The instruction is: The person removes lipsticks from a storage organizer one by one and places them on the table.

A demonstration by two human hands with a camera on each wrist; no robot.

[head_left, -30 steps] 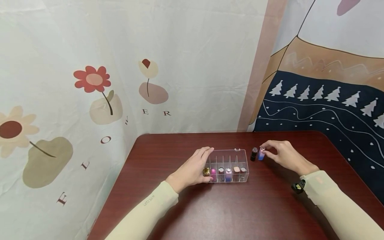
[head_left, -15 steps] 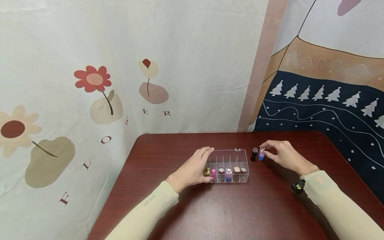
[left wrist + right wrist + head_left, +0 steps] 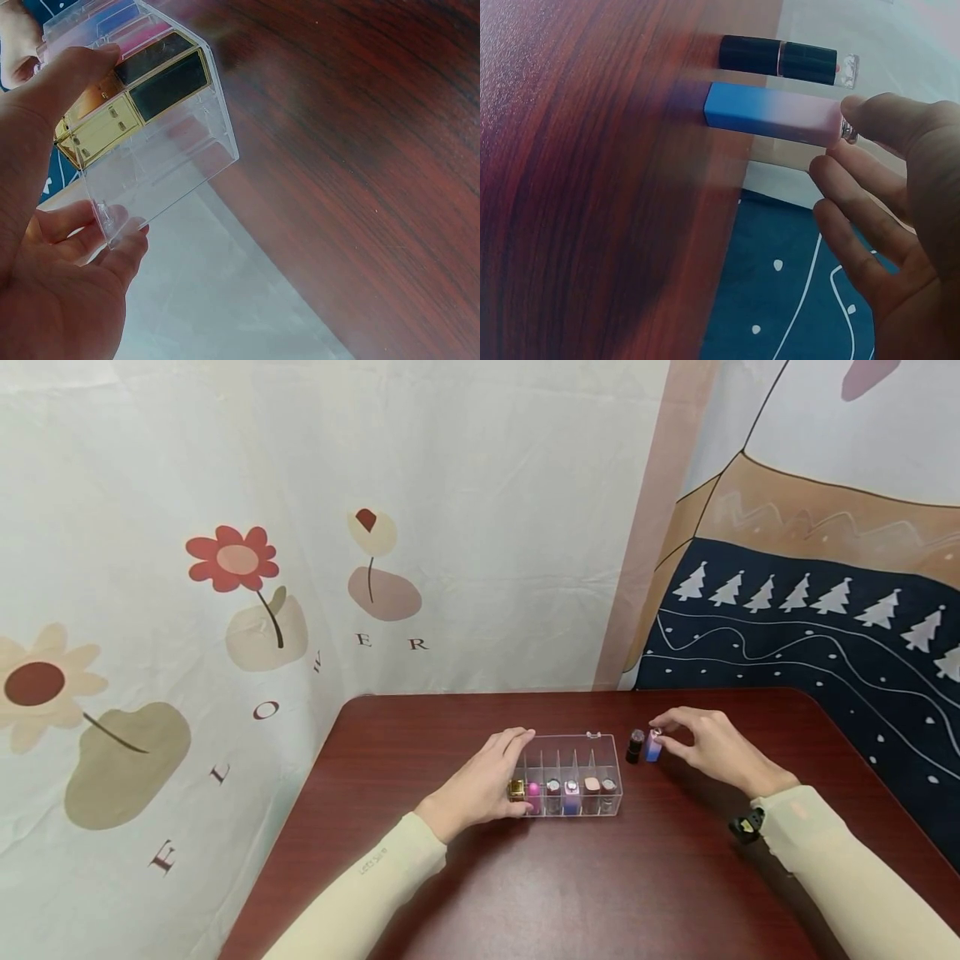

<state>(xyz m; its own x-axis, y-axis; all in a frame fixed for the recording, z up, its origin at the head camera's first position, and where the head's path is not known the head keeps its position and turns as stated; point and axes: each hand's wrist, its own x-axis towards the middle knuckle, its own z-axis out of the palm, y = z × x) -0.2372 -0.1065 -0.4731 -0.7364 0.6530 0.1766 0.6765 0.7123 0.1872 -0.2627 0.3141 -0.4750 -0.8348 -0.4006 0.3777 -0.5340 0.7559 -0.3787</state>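
Note:
My left hand (image 3: 480, 785) grips the left end of a clear lipstick organizer (image 3: 567, 741), thumb at the front and fingers at the back. In the left wrist view a gold-and-black lipstick (image 3: 139, 101) stands in its end compartment. A pink lipstick (image 3: 534, 790), a blue-and-pink one (image 3: 572, 797) and several others fill the front row; the back row's compartments show none. Right of the organizer, my right hand (image 3: 708, 747) pinches the top of another blue-to-pink lipstick (image 3: 772, 112), which stands upright on the table. Close beside it stands a black lipstick (image 3: 778, 58) with a clear top.
The dark red wooden table (image 3: 600, 893) extends around the organizer. Behind it hangs a pale flower-printed cloth (image 3: 480, 527), and at the right a navy cloth with white trees (image 3: 795, 635). My right wrist wears a dark band (image 3: 746, 827).

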